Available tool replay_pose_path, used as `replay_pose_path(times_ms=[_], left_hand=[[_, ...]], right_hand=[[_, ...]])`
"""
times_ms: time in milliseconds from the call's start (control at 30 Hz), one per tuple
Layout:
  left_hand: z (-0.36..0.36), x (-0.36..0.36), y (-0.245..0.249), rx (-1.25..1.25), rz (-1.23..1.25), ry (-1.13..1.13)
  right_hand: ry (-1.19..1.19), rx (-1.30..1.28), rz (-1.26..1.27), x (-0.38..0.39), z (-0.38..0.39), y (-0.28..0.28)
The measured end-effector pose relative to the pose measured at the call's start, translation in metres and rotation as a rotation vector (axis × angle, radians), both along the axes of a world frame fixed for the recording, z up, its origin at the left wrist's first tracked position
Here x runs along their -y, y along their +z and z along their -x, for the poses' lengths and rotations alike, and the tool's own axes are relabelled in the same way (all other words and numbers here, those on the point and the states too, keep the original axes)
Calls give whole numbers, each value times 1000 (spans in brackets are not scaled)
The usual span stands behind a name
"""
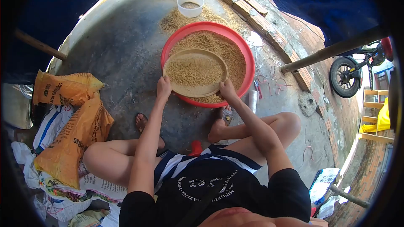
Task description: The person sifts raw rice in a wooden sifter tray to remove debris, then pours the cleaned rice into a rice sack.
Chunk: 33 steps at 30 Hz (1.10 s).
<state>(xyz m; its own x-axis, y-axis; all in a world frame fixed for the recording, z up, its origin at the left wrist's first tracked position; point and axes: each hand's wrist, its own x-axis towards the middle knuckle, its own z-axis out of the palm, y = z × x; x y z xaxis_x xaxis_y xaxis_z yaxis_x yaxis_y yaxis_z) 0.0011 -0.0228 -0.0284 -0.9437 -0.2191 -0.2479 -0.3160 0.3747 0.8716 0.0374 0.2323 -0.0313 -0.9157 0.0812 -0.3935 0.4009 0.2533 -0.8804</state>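
Observation:
A round, shallow sieve [195, 73] with a layer of grain on it is held over a large red basin [250, 65]. My left hand [164, 87] grips the sieve's rim at its lower left. On the lower right of the same rim, my right hand [227, 90] is closed. More grain [210, 40] fills the basin under and behind the sieve. Beyond the basin, a white tub [190, 11] with some grain inside stands by a pile of loose grain [171, 22] on the floor.
Orange sacks [69, 132] and white sacks [54, 124] lie at the left. Red-handled pliers [258, 89] and a silvery cylinder [253, 101] are right of the basin. A row of bricks [269, 31], a pole [332, 50] and a wheel [345, 77] stand farther right.

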Motion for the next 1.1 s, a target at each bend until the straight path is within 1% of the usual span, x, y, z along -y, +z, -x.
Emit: replay_pose_path(times_ms=[33,67,133,167,233,267,333,367,400,433,467,533,567,600,667,700,767,800,867,967,1067,1100], left_hand=[[-2,-2,9,126,-104,23],[0,0,10,122,-103,16],[4,4,19,-204,177,-36],[5,3,27,-214,174,-44],[0,-4,73,-599,-85,4],[2,-7,80,-604,-89,3],[3,-9,85,-752,-103,4],[3,-7,72,-742,-98,11],[6,-4,46,-597,-30,6],[7,0,21,-455,36,1],[7,2,2,-451,40,8],[3,3,-27,-221,105,6],[1,3,-36,-150,129,16],[-1,2,-33,-149,129,14],[-1,2,-25,95,-19,6],[1,3,-21,92,-17,-2],[6,7,-13,-217,153,-27],[6,6,1,-224,152,-32],[3,-1,41,-506,-21,-6],[2,-5,60,-572,-47,-7],[9,-4,32,-530,-38,-18],[8,-2,21,-525,-36,-12]], right_hand=[[64,71,1,0,1,7],[57,67,1,1,1,14],[-97,-134,-43,12,-2,48],[-107,-143,-45,11,-1,52],[-115,-549,-236,9,4,59],[-117,-554,-239,9,7,62],[-135,-579,-115,10,10,64],[-127,-569,-111,6,14,43],[-104,-488,-127,0,20,5],[-80,-410,-144,-2,23,-16],[-72,-406,-140,0,19,-18],[-42,-63,-6,5,0,-14],[-31,-25,60,5,-5,-8],[-33,-24,60,4,-6,-6],[-13,78,67,2,-7,-2],[-20,75,69,3,-6,5],[-56,-73,-36,7,-4,18],[-61,-80,-36,10,-2,21],[-178,-519,-141,13,0,26],[-165,-460,-193,14,0,55],[-138,-476,-180,4,10,18],[-131,-471,-178,5,6,18]])
